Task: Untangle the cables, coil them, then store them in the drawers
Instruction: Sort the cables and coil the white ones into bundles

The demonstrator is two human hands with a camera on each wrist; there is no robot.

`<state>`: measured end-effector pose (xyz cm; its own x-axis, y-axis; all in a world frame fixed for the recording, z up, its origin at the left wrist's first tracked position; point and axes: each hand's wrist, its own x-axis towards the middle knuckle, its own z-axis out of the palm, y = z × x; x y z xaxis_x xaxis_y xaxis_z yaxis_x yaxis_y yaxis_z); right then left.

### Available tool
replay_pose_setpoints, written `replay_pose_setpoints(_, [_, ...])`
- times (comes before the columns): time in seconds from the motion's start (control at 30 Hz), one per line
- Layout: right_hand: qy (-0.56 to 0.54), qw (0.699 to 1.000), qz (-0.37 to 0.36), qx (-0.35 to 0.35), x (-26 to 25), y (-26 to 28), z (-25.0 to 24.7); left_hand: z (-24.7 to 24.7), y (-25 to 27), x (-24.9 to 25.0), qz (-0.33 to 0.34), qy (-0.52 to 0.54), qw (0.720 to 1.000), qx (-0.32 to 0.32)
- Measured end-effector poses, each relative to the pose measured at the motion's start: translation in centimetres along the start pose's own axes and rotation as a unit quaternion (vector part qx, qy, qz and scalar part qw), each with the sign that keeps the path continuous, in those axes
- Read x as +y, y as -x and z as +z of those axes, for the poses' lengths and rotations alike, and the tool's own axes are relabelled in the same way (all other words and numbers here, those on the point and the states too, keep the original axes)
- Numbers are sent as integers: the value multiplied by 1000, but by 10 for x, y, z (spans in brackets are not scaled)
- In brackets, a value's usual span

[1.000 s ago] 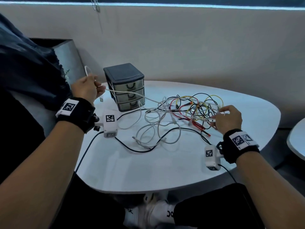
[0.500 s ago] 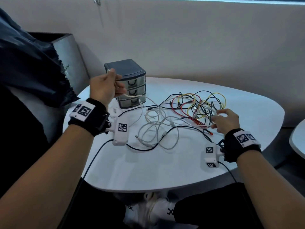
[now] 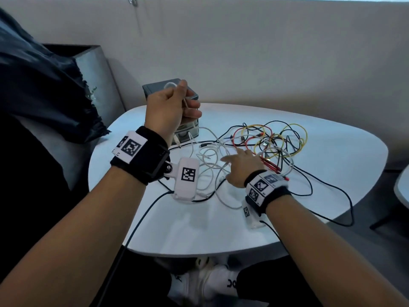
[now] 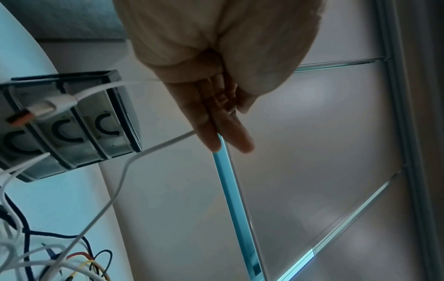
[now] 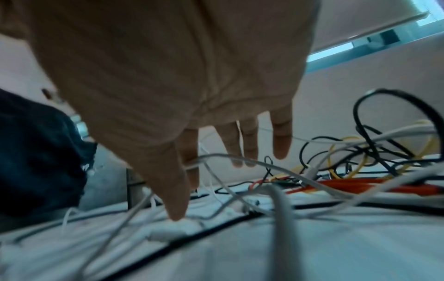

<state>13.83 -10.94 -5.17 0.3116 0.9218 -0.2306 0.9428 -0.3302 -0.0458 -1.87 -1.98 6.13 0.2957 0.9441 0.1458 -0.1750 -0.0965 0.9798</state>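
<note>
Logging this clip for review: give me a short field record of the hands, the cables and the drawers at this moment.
left hand: raised in front of the drawer unit, holds a white cable
right hand: fingers spread, reaching into the white cables on the table
cable pile: white, black, red and yellow, tangled
drawer unit: three drawers, all closed
stage: untangling; nothing stored yet
</note>
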Motion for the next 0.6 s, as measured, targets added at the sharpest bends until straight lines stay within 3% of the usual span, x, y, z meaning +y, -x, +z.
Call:
replay_pose_setpoints(0.07, [41, 999, -16, 26, -1, -5, 3, -4, 2, -2, 4, 1, 1000, 4])
replay_pose_setpoints(0.13, [19, 994, -27, 107, 2, -4, -3, -12, 0, -10, 15, -15, 1000, 8])
replay_pose_setpoints(0.3, [-158, 942, -1, 296, 45, -2, -41, -38, -9, -51, 13, -135, 990, 29])
replay_pose_setpoints(0.4, [-298, 900, 21, 317, 82, -2, -62, -55, -11, -76, -15, -180, 983, 44])
replay_pose_setpoints(0.6, [-397, 874, -14, 281, 105, 10, -69, -69, -19, -79, 0, -199, 978, 64])
